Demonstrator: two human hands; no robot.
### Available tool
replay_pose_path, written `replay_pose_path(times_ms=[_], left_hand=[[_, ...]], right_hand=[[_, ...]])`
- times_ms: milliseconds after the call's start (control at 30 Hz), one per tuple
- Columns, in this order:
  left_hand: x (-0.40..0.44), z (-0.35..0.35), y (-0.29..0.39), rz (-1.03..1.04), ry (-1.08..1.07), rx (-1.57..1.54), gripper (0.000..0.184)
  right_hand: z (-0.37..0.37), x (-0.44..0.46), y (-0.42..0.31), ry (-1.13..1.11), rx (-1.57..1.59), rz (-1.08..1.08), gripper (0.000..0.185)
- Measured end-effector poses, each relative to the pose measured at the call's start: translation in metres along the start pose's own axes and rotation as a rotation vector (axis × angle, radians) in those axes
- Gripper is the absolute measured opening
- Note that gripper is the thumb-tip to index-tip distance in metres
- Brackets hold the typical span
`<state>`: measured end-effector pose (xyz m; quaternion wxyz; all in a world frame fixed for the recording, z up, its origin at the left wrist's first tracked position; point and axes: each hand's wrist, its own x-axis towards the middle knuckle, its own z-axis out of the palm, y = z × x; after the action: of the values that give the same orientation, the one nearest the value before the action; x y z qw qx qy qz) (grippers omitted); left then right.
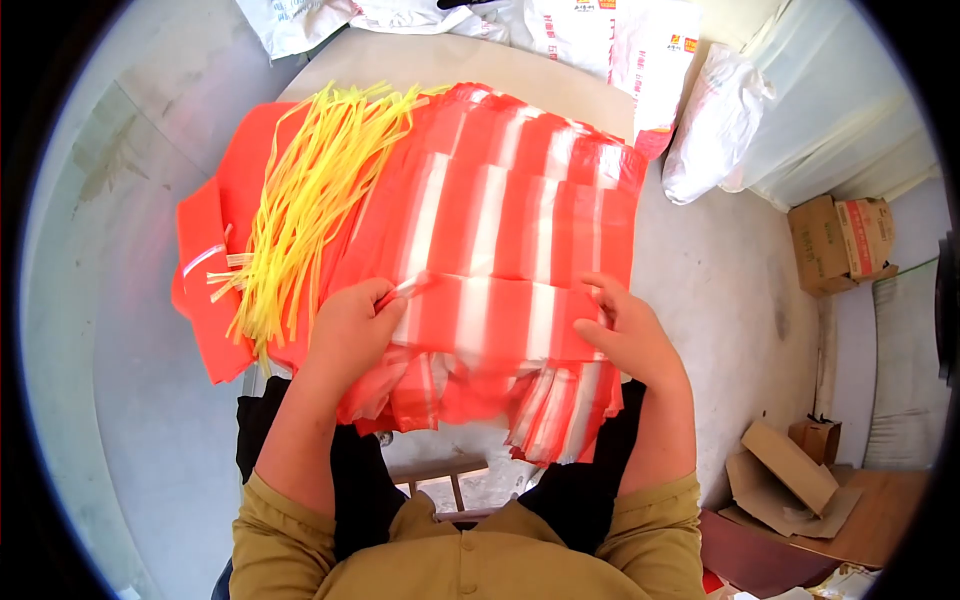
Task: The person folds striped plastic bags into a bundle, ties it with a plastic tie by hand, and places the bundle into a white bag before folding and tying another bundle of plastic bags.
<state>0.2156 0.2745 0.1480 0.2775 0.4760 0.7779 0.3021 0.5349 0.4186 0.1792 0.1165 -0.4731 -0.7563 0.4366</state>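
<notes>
A wide pile of red-and-white striped plastic sheets [490,220] lies before me, its lower part gathered and crumpled over my lap. My left hand [362,325] pinches the left end of a fold in the top sheet. At the fold's right end is my right hand [625,335], thumb and fingers apart around the sheet's edge. Whether it touches the plastic is hard to tell. A bunch of yellow strips [315,200] lies left of the striped pile, on plain red material [215,260].
White printed sacks [600,50] stand beyond the table [400,65]. A wrapped white bundle [715,125] is at the upper right. Cardboard boxes [825,245] sit by the right wall, and flattened cardboard [785,480] lies at the lower right near a brown surface.
</notes>
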Motion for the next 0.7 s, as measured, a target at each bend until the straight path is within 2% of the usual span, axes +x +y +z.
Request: replay_pose_path(times_ms=[33,133,233,333,467,533,633,700], left_hand=[[0.000,0.001,0.001,-0.019,0.008,-0.017,0.026],[0.002,0.005,0.000,-0.038,0.047,-0.052,0.026],[0.003,0.007,0.002,-0.046,0.077,-0.062,0.024],[0.005,0.011,0.001,-0.045,0.091,-0.084,0.019],[0.009,0.019,-0.013,0.005,0.187,-0.085,0.012],[0.008,0.016,-0.016,-0.043,0.134,-0.152,0.008],[0.003,0.004,-0.009,-0.111,0.039,-0.297,0.004],[0.001,-0.002,-0.009,-0.108,-0.026,-0.379,0.005]], right_hand=[[-0.005,-0.005,0.001,-0.029,0.047,0.077,0.048],[-0.007,-0.015,0.023,-0.006,0.274,0.080,0.040],[-0.002,-0.017,0.036,0.010,0.229,0.099,0.039],[0.006,-0.016,0.049,0.063,0.186,0.056,0.026],[0.009,-0.019,0.046,0.113,0.102,-0.016,0.019],[0.010,-0.019,0.046,0.129,0.090,-0.049,0.018],[0.004,-0.026,0.029,0.046,0.070,0.054,0.019],[0.002,-0.028,0.027,0.029,0.009,-0.007,0.026]])
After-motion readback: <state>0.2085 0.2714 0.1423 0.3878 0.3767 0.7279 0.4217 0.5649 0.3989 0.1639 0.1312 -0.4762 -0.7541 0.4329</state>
